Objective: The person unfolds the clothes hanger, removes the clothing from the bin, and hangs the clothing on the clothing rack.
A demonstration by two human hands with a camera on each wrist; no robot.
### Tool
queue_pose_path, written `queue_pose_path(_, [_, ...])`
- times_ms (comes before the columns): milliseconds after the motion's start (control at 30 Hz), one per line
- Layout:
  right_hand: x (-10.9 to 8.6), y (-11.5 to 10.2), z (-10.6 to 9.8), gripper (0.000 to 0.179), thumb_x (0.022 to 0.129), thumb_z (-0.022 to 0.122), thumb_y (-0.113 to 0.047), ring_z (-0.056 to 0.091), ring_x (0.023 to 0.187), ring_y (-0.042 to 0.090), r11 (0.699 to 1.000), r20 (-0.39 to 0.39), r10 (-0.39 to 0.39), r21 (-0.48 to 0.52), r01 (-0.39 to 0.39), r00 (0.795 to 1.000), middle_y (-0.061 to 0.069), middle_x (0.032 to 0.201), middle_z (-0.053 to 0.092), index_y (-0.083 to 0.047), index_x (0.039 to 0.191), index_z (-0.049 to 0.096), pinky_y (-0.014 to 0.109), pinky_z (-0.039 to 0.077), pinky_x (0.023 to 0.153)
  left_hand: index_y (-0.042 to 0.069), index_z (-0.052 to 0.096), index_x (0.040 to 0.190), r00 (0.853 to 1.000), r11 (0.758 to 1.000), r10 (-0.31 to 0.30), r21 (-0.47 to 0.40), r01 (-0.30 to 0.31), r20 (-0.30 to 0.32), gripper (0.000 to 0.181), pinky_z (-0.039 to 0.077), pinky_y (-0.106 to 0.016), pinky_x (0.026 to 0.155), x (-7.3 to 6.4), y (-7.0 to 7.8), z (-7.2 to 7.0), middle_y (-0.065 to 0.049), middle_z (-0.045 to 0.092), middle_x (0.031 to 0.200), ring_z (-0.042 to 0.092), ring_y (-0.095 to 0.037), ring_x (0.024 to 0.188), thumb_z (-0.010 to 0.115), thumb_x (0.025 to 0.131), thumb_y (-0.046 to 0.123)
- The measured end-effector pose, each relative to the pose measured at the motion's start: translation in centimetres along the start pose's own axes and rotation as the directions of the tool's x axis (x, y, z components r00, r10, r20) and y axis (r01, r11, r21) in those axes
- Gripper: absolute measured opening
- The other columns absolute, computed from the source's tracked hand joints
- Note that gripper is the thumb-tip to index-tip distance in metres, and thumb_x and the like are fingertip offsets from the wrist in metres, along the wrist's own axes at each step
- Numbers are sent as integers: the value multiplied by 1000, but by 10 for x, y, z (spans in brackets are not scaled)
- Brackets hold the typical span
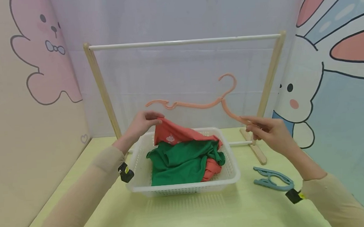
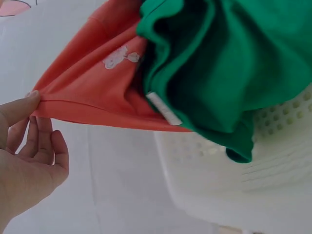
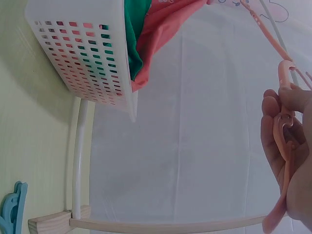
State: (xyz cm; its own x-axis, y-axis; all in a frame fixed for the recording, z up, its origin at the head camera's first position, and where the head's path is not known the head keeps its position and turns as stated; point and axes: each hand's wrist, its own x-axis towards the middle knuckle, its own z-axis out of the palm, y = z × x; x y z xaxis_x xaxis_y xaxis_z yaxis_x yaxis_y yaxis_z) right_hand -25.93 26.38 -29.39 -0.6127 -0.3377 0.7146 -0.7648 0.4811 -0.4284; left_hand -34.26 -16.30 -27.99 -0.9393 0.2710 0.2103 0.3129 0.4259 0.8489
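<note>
My left hand [image 1: 145, 124] pinches a corner of a coral-red garment [image 1: 183, 132] with a small white print, drawing it up above the basket's back rim. Below it a green garment [image 1: 181, 158] lies in the white plastic basket [image 1: 186, 186]; a white tag [image 2: 164, 108] shows on the green cloth in the left wrist view. Off to the right of the basket, my right hand [image 1: 271, 133] grips one arm of an orange clothes hanger [image 1: 200, 105] in the air, its hook upward and its other arm reaching left over the basket.
A folded blue hanger [image 1: 273, 179] lies on the table [image 1: 187, 216] right of the basket. Behind the basket stands a wooden rack with a white rail [image 1: 181, 42] across its top and a wooden foot [image 1: 254, 147] at the right. Printed cloth walls enclose both sides.
</note>
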Motion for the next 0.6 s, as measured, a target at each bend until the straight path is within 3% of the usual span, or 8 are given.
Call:
queue_pose_path(333, [-1,2,-3,36,89,62,12,59,56,-2,1000,-62,0,25,1,998,-30,85,67,2,123,67,15,50,53,4,68,123,992,998,57,-7,-59,-115,30,38,-46,115,27,36,-29,-14,70,121,60,-23,117,65,95,16])
queue_pose_path(600, [2,3,-6,36,89,61,13,60,57,-2,999,-117,-8,46,13,993,-28,85,69,4,123,67,14,51,54,8,69,123,965,994,111,21,-109,-236,30,43,-41,108,39,76,-48,-7,71,117,60,-17,113,66,95,20])
